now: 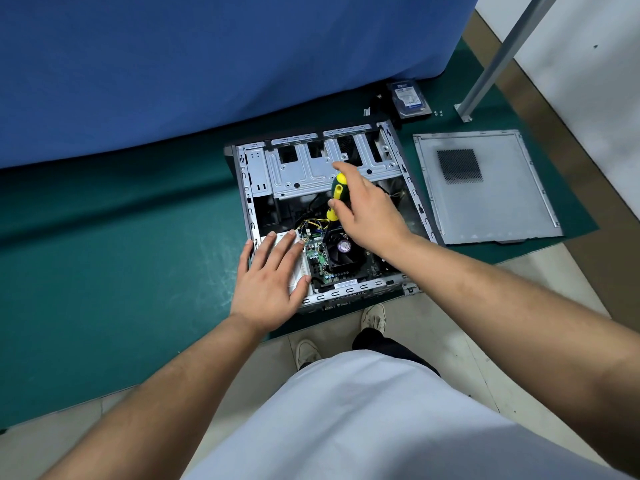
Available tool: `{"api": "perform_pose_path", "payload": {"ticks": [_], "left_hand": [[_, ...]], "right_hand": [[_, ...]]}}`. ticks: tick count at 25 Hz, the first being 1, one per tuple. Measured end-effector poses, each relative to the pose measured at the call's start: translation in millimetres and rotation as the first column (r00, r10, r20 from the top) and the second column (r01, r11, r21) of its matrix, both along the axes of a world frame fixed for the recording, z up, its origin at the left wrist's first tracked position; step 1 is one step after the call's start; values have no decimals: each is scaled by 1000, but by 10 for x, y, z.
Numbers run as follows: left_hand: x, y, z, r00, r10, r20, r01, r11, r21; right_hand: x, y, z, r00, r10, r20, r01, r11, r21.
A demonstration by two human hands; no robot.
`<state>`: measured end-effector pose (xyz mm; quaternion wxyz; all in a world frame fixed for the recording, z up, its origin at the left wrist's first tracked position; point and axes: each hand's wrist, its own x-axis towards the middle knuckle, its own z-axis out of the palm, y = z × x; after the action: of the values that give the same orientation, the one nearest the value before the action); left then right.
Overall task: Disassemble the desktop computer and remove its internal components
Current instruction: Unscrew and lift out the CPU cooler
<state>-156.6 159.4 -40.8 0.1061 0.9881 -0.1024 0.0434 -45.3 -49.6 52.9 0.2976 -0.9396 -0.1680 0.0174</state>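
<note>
Green floor mat (104, 254), blue cloth (207, 64), beige tiles (433, 317)

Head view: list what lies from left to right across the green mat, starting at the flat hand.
Left hand pressing flat on the case edge → yellow-and-green screwdriver gripped by the right hand → detached grey metal side panel.

Open top of computer case (420, 216) gives access from above, but left hand (273, 282) lies flat over the near-left corner w/ the power supply (300, 268), and right hand (363, 206) w/ screwdriver (337, 192) hangs over the middle, blocking the cables and part of the CPU fan (341, 252). Drive cage (304, 168) fills the far end of the case. Green mat (104, 271) left of the case is free room; on the right, side panel (485, 192) lies just beside the case, hard drive (410, 98) and post (498, 57) beyond.
</note>
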Motion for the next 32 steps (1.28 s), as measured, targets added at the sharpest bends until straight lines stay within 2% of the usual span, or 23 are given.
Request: {"api": "perform_pose_path", "payload": {"ticks": [3,8,23,27,32], "left_hand": [[4,0,-5,1000,-1,4,1,1000,-6],[1,-1,-19,1000,-1,25,1,1000,-11],[6,8,-36,1000,1,26,-1,1000,1],[8,7,-56,999,0,36,0,1000,1],[9,14,-75,998,-5,55,6,1000,-9]], "right_hand": [[-38,-82,-2,996,-66,-56,69,996,48],[-96,-148,-44,993,-55,-106,57,998,15],[-85,-176,-179,993,-63,-100,67,997,30],[-146,-153,-116,998,53,-44,-53,999,0],[-221,-95,20,956,292,4,-286,941,-180]]}}
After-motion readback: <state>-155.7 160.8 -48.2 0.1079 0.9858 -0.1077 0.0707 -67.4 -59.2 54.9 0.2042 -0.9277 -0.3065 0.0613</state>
